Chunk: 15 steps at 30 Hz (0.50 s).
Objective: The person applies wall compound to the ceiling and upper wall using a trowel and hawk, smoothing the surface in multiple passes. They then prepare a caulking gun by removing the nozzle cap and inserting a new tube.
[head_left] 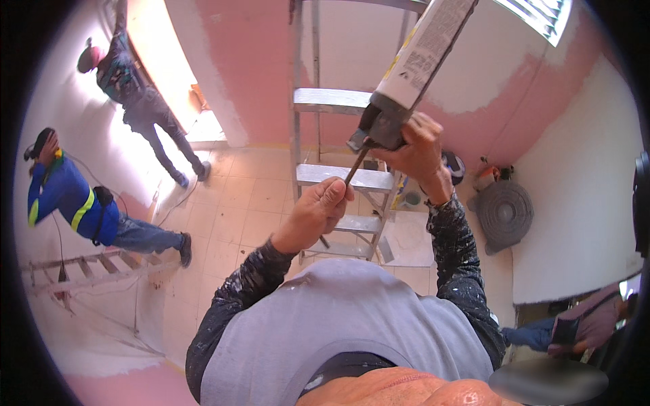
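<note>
In front of me, tilted up to the right, is a caulking gun [387,126] loaded with a white cartridge [425,57]. My right hand [421,150] is wrapped round the gun's dark rear end, near the handle. My left hand [315,213] grips the thin dark plunger rod [355,169], which runs from the back of the gun down through the fist and out below it. Part of the handle and trigger is hidden by the right fingers. White paint or filler specks cover both dark sleeves.
An aluminium stepladder [332,100] stands right ahead. A grey round-topped object [504,213] and a pale sheet [412,233] lie on the tiled floor to the right. At left, two people [91,203] stand by the wall, near another ladder [101,274]. Another person [592,321] is at lower right.
</note>
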{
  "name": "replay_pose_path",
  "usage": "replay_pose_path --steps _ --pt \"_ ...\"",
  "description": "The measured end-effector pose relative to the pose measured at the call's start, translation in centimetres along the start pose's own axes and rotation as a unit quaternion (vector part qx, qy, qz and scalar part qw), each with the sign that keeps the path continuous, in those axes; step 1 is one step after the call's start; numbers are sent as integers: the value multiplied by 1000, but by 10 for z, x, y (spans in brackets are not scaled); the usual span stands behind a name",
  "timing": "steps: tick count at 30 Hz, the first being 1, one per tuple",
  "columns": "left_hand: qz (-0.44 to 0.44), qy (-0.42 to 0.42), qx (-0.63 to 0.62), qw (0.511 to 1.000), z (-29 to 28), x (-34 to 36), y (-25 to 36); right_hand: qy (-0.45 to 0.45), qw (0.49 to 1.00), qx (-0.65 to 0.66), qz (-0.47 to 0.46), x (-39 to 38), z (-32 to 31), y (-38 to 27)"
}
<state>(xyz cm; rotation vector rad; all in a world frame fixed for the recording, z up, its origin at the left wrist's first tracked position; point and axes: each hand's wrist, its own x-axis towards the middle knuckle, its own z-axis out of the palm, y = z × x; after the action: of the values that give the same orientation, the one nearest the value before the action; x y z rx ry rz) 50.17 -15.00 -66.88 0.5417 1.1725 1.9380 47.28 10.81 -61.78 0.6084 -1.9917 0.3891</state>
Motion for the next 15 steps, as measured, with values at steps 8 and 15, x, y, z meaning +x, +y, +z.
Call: replay_pose_path --steps 8,15 --pt "111 33 290 950 17 43 16 50 991 -61 111 -9 -45 7" --pt "84 68 -178 978 19 44 -8 107 966 -153 177 -9 -46 38"
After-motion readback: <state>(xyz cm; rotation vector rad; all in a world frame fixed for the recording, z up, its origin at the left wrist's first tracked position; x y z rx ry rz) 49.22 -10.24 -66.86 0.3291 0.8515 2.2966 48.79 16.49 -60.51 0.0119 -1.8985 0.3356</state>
